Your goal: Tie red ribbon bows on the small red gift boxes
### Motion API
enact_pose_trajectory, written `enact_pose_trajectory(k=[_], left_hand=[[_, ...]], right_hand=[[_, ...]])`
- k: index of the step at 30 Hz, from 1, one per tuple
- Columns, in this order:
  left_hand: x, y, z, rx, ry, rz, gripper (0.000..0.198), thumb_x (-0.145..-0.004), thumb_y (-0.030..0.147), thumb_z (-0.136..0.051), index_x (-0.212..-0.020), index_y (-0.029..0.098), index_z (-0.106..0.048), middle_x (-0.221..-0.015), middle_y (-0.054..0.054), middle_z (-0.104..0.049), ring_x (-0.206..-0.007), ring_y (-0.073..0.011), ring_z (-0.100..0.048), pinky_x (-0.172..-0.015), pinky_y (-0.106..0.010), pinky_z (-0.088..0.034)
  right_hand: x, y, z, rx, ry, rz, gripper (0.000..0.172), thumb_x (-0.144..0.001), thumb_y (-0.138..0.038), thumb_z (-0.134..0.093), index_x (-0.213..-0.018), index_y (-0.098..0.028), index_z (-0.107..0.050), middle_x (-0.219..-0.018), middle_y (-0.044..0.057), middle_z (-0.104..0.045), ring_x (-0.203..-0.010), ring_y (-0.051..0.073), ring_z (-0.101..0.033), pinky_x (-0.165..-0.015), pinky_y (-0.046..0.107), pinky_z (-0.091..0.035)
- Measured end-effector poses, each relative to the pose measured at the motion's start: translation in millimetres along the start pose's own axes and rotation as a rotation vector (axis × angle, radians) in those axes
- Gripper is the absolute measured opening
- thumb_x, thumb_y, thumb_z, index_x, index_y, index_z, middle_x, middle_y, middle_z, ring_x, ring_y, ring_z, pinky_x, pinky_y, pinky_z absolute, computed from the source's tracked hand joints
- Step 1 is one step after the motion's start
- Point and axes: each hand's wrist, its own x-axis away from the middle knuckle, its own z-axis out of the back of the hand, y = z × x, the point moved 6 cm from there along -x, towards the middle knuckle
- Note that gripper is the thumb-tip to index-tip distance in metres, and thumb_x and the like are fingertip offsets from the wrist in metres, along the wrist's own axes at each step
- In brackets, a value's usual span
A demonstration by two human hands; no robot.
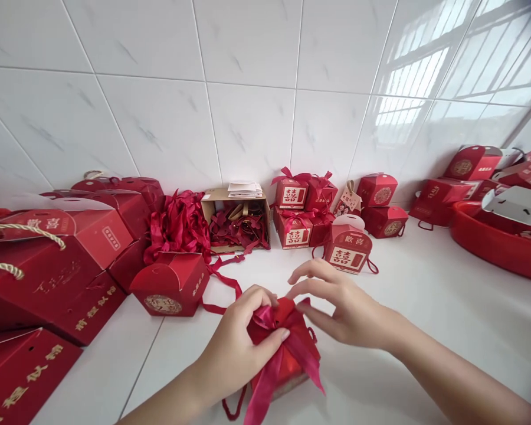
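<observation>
A small red gift box (298, 336) sits on the white counter in front of me, with a dark red cord handle (235, 407) at its lower left. Across its top lies a crimson ribbon (265, 383), gathered into a knot or bow, its tails hanging over the near side. My left hand (243, 339) pinches the ribbon at the knot between thumb and fingers. Over the box's right side, my right hand (343, 304) has its fingers apart; its thumb is close to a ribbon loop, and I cannot tell if they touch.
At left stand many red boxes (88, 260) and a single box (172, 286). A crimson ribbon pile (179, 224) is beside a cardboard box (265, 215) holding cords. Further right are bow-tied boxes (294, 230), an untied box (347, 251) and a red basin (491, 251). A tiled wall (252, 124) rises behind.
</observation>
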Motion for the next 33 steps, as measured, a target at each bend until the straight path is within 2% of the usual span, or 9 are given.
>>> enact_pose_trajectory(k=[4,6,9,12,17,22,26,30,33], left_hand=[[2.6,-11.4,5.2,0.036,0.116,-0.038,0.035,-0.078,0.027,-0.062,-0.109,0.024,-0.048,-0.112,-0.007,-0.058,-0.105,-0.0262,-0.057,-0.094,-0.041,-0.044],[7.1,-19.4,3.3,0.154,0.119,-0.076,0.051,-0.08,0.031,-0.06,-0.126,0.025,-0.04,-0.13,-0.011,-0.05,-0.122,-0.0304,-0.047,-0.104,-0.046,-0.036],[15.4,-31.3,-2.1,0.301,0.121,-0.135,0.07,-0.083,0.041,-0.054,-0.143,0.028,-0.02,-0.152,-0.01,-0.024,-0.141,-0.0328,-0.019,-0.115,-0.05,-0.018],[18.8,-45.3,-4.1,0.358,0.189,-0.129,0.07,-0.088,0.048,-0.044,-0.146,0.031,-0.01,-0.156,-0.005,-0.009,-0.144,-0.0304,-0.005,-0.117,-0.05,-0.009],[9.6,-70.0,1.2,0.419,0.326,-0.034,0.056,-0.09,0.049,-0.04,-0.14,0.032,-0.021,-0.152,-0.006,-0.018,-0.141,-0.0284,-0.016,-0.115,-0.048,-0.019],[2.5,-83.8,-9.4,0.327,0.222,0.063,0.053,-0.091,0.045,-0.043,-0.136,0.028,-0.021,-0.146,-0.012,-0.021,-0.14,-0.0282,-0.016,-0.114,-0.051,-0.016],[2.6,-84.6,-19.0,0.254,0.109,0.003,0.054,-0.09,0.04,-0.046,-0.136,0.028,-0.018,-0.148,-0.014,-0.015,-0.139,-0.0312,-0.017,-0.112,-0.055,-0.017],[3.1,-86.0,-22.4,0.222,0.047,-0.033,0.057,-0.09,0.039,-0.047,-0.136,0.031,-0.015,-0.147,-0.013,-0.013,-0.138,-0.0316,-0.017,-0.111,-0.056,-0.021],[3.2,-89.2,-25.5,0.216,0.01,-0.048,0.059,-0.089,0.039,-0.049,-0.137,0.032,-0.014,-0.148,-0.012,-0.012,-0.138,-0.0314,-0.017,-0.111,-0.055,-0.022]], right_hand=[[3.1,-22.6,-18.8,0.113,-0.171,-0.026,0.089,-0.075,-0.051,-0.07,-0.145,-0.013,-0.03,-0.144,0.022,-0.038,-0.133,0.035,-0.035,-0.103,0.049,-0.041],[5.8,-25.0,-36.3,0.206,-0.31,-0.078,0.102,-0.074,-0.055,-0.069,-0.149,-0.007,-0.019,-0.15,0.027,-0.027,-0.139,0.043,-0.02,-0.108,0.059,-0.031],[9.1,-22.1,-57.2,0.263,-0.482,-0.141,0.098,-0.078,-0.054,-0.065,-0.149,-0.005,-0.017,-0.15,0.028,-0.023,-0.139,0.046,-0.017,-0.107,0.064,-0.028],[5.4,-17.9,-56.3,0.268,-0.5,-0.121,0.097,-0.076,-0.047,-0.07,-0.149,-0.011,-0.019,-0.145,0.026,-0.034,-0.134,0.044,-0.029,-0.103,0.058,-0.038],[-30.6,15.6,5.5,0.296,-0.291,-0.134,0.091,-0.072,-0.039,-0.073,-0.147,-0.019,-0.025,-0.141,0.019,-0.038,-0.129,0.034,-0.039,-0.101,0.046,-0.043],[-97.4,77.7,85.5,0.574,-0.042,-0.277,0.081,-0.076,-0.039,-0.066,-0.146,-0.024,-0.027,-0.147,0.013,-0.03,-0.135,0.035,-0.029,-0.109,0.052,-0.03],[-130.5,134.8,90.0,0.645,-0.126,-0.417,0.073,-0.081,-0.036,-0.058,-0.146,-0.027,-0.028,-0.148,0.011,-0.034,-0.135,0.037,-0.028,-0.111,0.063,-0.011],[-131.7,176.2,74.9,0.589,-0.151,-0.488,0.058,-0.082,-0.041,-0.058,-0.138,-0.035,-0.043,-0.148,0.004,-0.037,-0.135,0.04,-0.027,-0.106,0.063,-0.023],[-124.3,191.3,84.4,0.57,-0.012,-0.54,0.059,-0.085,-0.048,-0.052,-0.141,-0.039,-0.037,-0.154,0.0,-0.025,-0.14,0.038,-0.017,-0.109,0.06,-0.023]])
